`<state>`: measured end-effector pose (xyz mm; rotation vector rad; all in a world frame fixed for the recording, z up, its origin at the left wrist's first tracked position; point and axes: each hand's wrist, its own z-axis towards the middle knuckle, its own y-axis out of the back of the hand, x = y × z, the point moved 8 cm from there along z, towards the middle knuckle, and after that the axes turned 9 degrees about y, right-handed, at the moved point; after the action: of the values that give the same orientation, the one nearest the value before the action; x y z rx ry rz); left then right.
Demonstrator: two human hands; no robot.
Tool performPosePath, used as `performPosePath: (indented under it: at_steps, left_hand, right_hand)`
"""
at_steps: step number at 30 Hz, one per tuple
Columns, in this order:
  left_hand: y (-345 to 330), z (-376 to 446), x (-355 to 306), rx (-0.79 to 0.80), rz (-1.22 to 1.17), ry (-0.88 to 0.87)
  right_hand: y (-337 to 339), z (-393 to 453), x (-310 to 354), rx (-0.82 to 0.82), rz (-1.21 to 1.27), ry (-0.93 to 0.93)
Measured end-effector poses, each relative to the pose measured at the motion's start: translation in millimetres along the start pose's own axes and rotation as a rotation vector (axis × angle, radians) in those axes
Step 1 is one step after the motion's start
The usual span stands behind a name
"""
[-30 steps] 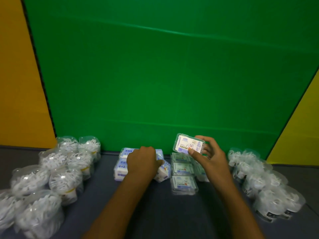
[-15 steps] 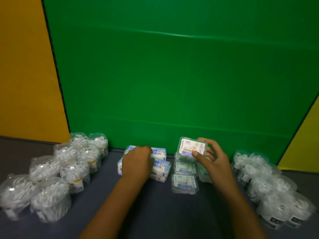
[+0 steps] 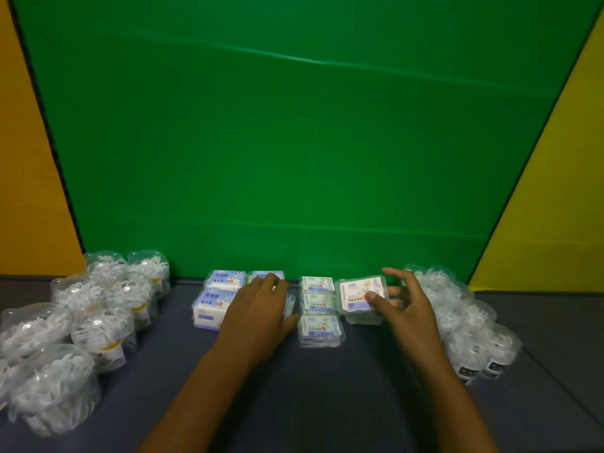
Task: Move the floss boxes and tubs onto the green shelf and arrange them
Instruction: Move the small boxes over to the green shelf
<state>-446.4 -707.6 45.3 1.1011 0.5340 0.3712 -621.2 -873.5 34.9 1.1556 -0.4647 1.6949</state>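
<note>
The left hand (image 3: pixel 261 305) lies palm down, fingers together, on the blue floss boxes (image 3: pixel 215 304). The right hand (image 3: pixel 403 305) pinches a clear floss box (image 3: pixel 361 294) between thumb and fingers, remaining fingers spread, just right of a column of three clear boxes (image 3: pixel 318 310). Tubs (image 3: pixel 94 318) stand beyond the left fingers; more tubs (image 3: pixel 470 325) lie right of the right hand, against the green backdrop (image 3: pixel 310 142).

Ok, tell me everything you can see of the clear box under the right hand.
The clear box is a flat, see-through plastic case with rounded corners and a white printed label facing up. It lies nearly level on top of another clear box, beside a column of three alike. The right hand has its thumb on the label, fingers spread behind it.
</note>
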Motion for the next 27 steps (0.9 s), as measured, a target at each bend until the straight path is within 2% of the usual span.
performPosePath:
  at_steps: [5,11,18,27]
  left_hand:
    - [-8.9,-3.0,-17.5,0.010,0.018,-0.009]
    - [-9.2,-3.2,-32.6,-0.005,0.019,0.061]
    - [-20.1,-8.7,-58.4,0.001,-0.007,0.111]
    - [-23.1,-12.7,-80.9,-0.014,0.007,0.150]
  right_hand:
    - [16.8,-7.8,-24.7,0.020,-0.082,-0.080]
    - [14.1,-6.0,-60.7,0.174,-0.204,-0.164]
    - [14.3,-3.0,-67.1,0.265,-0.432,-0.042]
    - [17.4,-0.7,-67.8,0.322,-0.563,0.006]
